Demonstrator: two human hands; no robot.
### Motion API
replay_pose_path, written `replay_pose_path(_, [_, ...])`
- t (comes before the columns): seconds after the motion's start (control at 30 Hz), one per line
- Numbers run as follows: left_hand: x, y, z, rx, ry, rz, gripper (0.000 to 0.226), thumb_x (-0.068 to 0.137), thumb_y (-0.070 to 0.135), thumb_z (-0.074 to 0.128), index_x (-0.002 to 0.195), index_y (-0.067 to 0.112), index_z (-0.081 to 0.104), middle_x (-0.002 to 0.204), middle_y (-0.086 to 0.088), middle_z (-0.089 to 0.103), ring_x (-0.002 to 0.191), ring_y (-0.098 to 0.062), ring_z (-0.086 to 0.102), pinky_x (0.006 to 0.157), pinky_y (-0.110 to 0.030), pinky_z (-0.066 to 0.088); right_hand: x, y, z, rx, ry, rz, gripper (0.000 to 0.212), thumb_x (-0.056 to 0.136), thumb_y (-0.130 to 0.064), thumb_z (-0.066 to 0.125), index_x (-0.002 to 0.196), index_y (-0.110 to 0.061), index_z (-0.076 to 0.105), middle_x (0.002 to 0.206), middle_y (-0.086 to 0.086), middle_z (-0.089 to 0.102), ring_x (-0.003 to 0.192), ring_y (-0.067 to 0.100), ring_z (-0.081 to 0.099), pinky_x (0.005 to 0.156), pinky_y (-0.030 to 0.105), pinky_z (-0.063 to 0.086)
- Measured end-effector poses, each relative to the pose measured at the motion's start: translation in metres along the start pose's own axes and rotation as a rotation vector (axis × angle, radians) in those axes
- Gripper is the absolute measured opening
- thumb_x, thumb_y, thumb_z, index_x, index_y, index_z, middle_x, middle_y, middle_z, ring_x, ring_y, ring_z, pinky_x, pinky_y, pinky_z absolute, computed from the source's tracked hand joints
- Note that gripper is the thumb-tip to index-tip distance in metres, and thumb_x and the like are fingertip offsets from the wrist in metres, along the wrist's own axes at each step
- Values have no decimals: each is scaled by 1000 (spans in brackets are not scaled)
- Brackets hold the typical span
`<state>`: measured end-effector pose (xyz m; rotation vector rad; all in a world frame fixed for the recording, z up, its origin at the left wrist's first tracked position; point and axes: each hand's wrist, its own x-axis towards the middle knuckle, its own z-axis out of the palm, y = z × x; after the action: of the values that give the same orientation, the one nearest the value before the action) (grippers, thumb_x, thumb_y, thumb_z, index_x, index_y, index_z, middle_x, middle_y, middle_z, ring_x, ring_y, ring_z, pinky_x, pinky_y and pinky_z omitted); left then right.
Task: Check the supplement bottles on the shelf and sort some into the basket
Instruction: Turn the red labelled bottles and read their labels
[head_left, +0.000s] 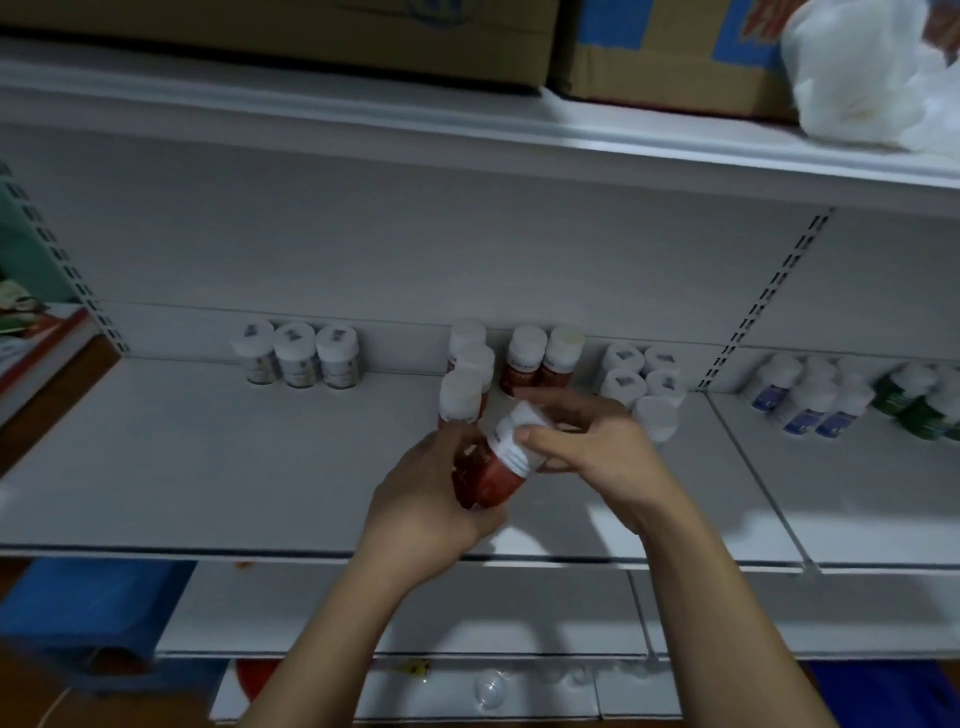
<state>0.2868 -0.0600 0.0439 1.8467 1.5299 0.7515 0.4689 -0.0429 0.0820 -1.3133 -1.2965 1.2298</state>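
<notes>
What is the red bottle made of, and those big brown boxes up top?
The red bottle looks like smooth plastic, since it catches a faint shine. Its white cap looks like matte plastic, though it is blurry. The brown boxes look like cardboard: dull brown with flat sides.

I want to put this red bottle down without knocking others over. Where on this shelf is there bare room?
Widest: the left half of the shelf, in front of the three white bottles, left of the left hand holding the red bottle. Another patch lies between the right hand and the blue bottles. Behind the hands, more bottles crowd together.
</notes>
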Motion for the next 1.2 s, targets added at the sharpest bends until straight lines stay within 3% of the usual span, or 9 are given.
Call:
replay_pose_path(0.1, [1,-9,7,73,26,-38,58,66,42,76,114,44,43,105,14,53,96,-11,56,82,-38,52,-1,8,9,-106,63,53,34,77,-16,79,108,-25,70,105,3,68,90,17,69,73,41,61])
replay_pose_path(0.27, [8,-21,10,129,0,-77,62,69,51,77,119,38,43,111,12,52,103,-11,55,85,-32,48,9,7,17,-222,85,35,41,73,-15,83,107,-27,64,102,-2,63,92,19,66,74,38,61])
replay_pose_path(0.37, [14,-29,2,234,-23,-65,65,75,62,68,128,33,43,120,10,50,114,-12,51,92,-30,44,28,4,12,-515,144,15,51,70,-23,85,116,-21,61,108,-9,60,100,16,60,84,33,53])
replay_pose_path(0.47, [20,-34,-12,297,18,-8,51,83,61,59,125,34,47,118,11,54,112,-10,53,91,-28,40,49,7,8,-717,178,5,52,74,-22,81,121,-19,59,116,-3,61,105,18,57,84,28,45])
replay_pose_path(0.57, [25,-37,-21,317,59,51,43,87,57,57,123,35,48,116,12,56,110,-9,53,88,-26,37,65,19,11,-760,183,-24,49,76,-18,79,121,-17,59,119,3,64,101,18,57,77,24,40])
replay_pose_path(0.7, [34,-46,-24,442,30,63,49,89,59,51,129,32,46,123,8,55,117,-13,50,95,-31,35,77,28,18,-820,154,-31,54,77,-18,78,126,-18,57,125,3,61,111,22,57,87,28,44])
replay_pose_path(1.0, [60,-58,-34,636,-53,60,59,90,61,46,136,25,41,129,1,54,120,-21,48,99,-38,35,81,22,28,-762,103,-14,50,75,-16,79,120,-18,58,115,2,62,105,19,57,81,26,41])
replay_pose_path(1.1, [67,-59,-38,653,-41,76,58,90,61,46,136,25,41,127,1,55,118,-21,49,97,-38,35,76,10,29,-827,-12,-22,54,77,-19,79,124,-14,55,120,4,60,103,17,54,85,26,41])
replay_pose_path(1.2, [70,-59,-43,666,-29,87,58,91,61,45,136,25,41,127,0,55,118,-21,49,96,-38,35,79,-4,25,-880,-33,-1,67,77,-33,80,134,-14,50,132,2,56,118,19,53,93,23,39])
